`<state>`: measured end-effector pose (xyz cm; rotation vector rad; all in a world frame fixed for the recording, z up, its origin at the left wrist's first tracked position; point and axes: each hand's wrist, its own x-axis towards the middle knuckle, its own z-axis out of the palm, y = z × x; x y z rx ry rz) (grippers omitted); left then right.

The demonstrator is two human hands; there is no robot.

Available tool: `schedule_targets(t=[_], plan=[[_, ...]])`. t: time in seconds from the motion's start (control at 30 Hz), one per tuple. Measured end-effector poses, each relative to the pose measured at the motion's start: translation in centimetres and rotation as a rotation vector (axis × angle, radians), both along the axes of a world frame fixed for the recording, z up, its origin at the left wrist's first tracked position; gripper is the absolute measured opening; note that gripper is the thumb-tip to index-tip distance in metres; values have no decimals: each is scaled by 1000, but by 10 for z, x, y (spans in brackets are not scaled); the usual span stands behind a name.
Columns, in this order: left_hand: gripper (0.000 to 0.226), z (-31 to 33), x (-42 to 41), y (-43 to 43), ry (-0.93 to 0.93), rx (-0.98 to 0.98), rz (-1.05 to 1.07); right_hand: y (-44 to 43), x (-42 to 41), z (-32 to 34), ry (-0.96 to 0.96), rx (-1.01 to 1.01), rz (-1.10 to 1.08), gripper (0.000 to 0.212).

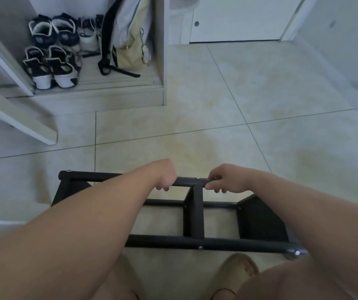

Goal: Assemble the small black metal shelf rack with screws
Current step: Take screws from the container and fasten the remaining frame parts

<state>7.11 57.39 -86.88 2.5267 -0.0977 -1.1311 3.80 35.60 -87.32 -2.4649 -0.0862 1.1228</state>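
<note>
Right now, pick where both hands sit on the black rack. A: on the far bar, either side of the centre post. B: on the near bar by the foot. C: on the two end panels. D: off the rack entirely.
A: the left hand and the right hand each grip the far bar, flanking the centre post.

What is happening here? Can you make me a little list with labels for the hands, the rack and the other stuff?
Rack: black metal rack stands on the tiled floor
Left: the left hand grips the far top bar
Right: the right hand grips the same bar, across the middle post
Screws: silver screw heads show on the far and near bars
Behind: shoes and a backpack in an open cupboard
</note>
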Motion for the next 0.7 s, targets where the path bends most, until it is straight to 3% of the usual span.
schedule_targets(t=[0.37,0.7], plan=[[21,14,16,22,-334,1,87,17,13,19,-493,-108,20,31],[7,-9,-16,28,-244,55,1,36,-13,-10,-333,-176,100,22]])
